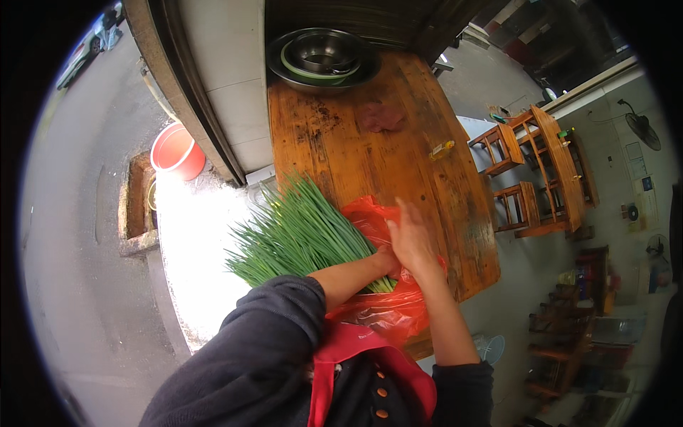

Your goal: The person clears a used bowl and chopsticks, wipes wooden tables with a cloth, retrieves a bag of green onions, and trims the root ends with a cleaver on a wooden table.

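A large bunch of long green scallions or chives [309,229] lies at the near left of the wooden table, with its leaf tips over the left edge. Its pale stem ends rest on a thin red plastic bag [373,312], which spreads beneath and around them. My left hand [388,260] is at the stems, with its fingers mostly hidden, so its grip does not show. Just right of it, my right hand [412,240] is slightly blurred, fingers extended and thumb apart, against the bag's right side. No object shows in its fingers.
Nested metal bowls [323,53] stand at the table's [373,165] far end. Nearer lie a crumpled reddish cloth [381,116] and a small yellow bottle [442,150]. A red bucket [177,152] stands outside at left. Wooden tables and stools [555,171] are at right.
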`<state>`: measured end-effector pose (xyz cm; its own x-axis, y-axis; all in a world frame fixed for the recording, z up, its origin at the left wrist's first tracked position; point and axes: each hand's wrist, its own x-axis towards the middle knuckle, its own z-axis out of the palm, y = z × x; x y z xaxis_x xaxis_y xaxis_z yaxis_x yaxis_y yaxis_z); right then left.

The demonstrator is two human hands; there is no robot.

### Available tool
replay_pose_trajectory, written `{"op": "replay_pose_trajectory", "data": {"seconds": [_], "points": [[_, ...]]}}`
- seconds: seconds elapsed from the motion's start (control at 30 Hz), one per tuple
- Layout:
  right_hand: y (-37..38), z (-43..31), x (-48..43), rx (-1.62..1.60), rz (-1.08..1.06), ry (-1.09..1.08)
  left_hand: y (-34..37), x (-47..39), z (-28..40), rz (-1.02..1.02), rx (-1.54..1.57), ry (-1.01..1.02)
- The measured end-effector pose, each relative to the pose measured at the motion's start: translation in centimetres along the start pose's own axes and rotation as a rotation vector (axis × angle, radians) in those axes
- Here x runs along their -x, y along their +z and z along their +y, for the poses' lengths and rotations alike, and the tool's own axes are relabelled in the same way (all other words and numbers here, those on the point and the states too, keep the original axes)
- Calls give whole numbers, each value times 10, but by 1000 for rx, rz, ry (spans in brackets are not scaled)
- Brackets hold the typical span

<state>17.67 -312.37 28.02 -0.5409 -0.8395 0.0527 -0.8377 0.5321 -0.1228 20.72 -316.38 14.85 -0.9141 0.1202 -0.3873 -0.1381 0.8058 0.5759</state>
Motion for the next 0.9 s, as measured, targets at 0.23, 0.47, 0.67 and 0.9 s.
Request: {"op": "replay_pose_trajectory", "data": {"seconds": [0.23, 0.47, 0.67, 0.9], "points": [[53, 68, 13, 454, -301, 111, -22, 26, 23, -165, -56, -141], [126, 165, 264, -6, -542, 611, -24, 19, 8, -175, 48, -200], [203, 90, 355, -577, -88, 861, -10, -20, 0, -162, -29, -106], [88, 109, 277, -532, 523, 866, -32, -34, 8, -2, -90, 90]]}}
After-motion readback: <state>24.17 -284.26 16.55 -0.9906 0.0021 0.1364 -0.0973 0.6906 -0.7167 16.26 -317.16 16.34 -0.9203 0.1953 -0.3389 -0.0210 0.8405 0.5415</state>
